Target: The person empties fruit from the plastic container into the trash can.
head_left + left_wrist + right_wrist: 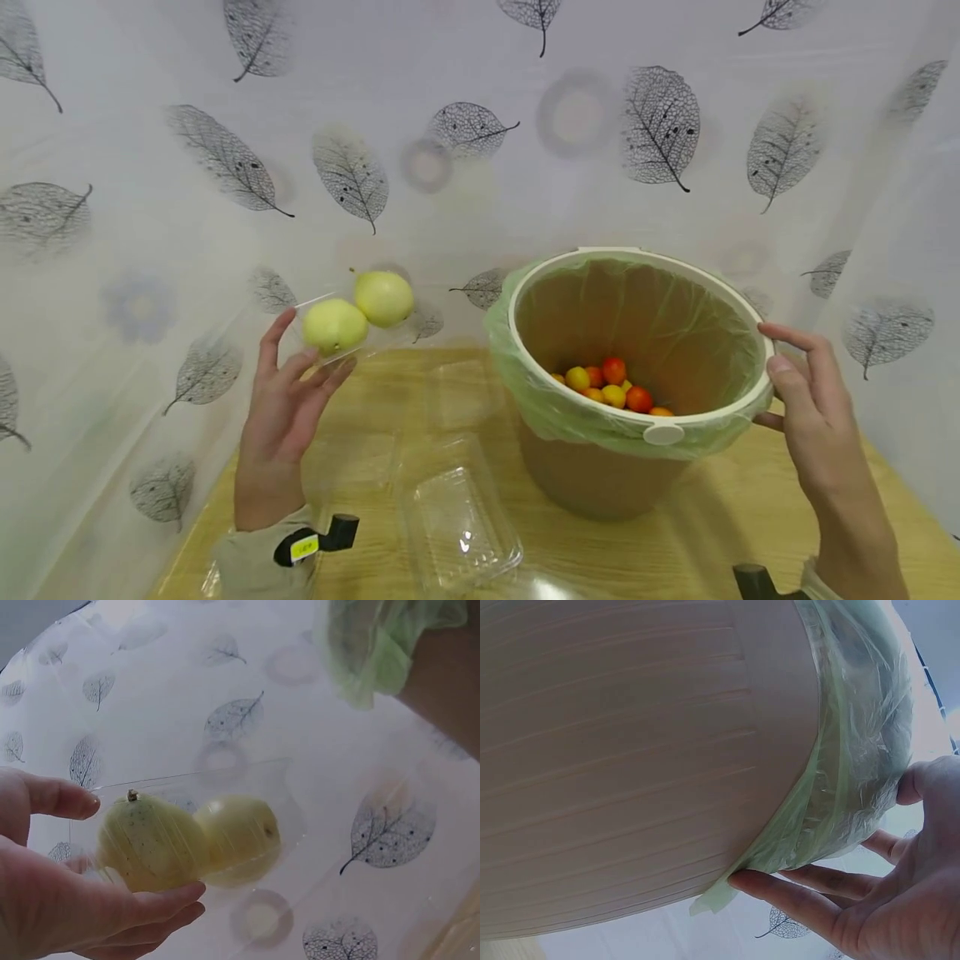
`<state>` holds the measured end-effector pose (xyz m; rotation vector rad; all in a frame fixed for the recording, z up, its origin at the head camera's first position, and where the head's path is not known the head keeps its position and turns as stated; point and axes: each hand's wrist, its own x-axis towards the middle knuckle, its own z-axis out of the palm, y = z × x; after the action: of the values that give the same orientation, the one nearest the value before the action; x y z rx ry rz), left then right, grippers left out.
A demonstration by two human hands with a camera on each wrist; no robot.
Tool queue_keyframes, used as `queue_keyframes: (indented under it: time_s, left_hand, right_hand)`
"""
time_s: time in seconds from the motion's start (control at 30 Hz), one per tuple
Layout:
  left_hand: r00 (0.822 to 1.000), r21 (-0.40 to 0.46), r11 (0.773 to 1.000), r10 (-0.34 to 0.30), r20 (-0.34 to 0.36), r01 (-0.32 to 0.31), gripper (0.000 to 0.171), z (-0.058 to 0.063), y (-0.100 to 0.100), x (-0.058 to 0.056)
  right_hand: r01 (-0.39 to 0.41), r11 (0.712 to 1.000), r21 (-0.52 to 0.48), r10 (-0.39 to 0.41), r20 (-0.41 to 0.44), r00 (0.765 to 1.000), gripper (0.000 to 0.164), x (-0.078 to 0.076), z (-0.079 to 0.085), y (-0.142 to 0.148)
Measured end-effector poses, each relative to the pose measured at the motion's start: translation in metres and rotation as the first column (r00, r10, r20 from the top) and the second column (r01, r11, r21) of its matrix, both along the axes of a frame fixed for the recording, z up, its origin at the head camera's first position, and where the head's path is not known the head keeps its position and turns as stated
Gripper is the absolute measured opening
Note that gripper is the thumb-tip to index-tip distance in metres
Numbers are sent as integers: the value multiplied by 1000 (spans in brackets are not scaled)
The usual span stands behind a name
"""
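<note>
My left hand (288, 408) holds up a clear plastic box (187, 774) between thumb and fingers, left of the bin and above the table. Two pale yellow-green pears (335, 326) lie inside it, side by side. On the right, my right hand (821, 408) grips the edge of a brown bin (600, 475) with a white rim, thumb near the top and fingers against the outside. A thin green liner bag (832, 787) is folded over that rim. The bin leans toward me, showing several small red, orange and yellow tomatoes (614, 369) at its bottom.
Clear plastic boxes (461, 525) lie on the wooden table (360, 400) between my hands. Some are faint and hard to make out. A pale curtain (480, 217) with a leaf print hangs behind and along both sides.
</note>
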<state>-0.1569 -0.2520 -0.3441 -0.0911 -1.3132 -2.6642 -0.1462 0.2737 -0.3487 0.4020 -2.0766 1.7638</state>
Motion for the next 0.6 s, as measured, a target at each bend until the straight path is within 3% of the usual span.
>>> queue_keyframes:
  time_s: [0.27,0.6]
  left_hand:
    - [987,-97,984,142,-71,-149,61,5,21,5]
    - [975,-75,979,181,-127,-191,59,8,38,7]
  right_hand:
    - [-20,1000,-24,21,23,1000,41,0,-1,1]
    - [-22,999,-42,23,18,1000,42,1,-2,5]
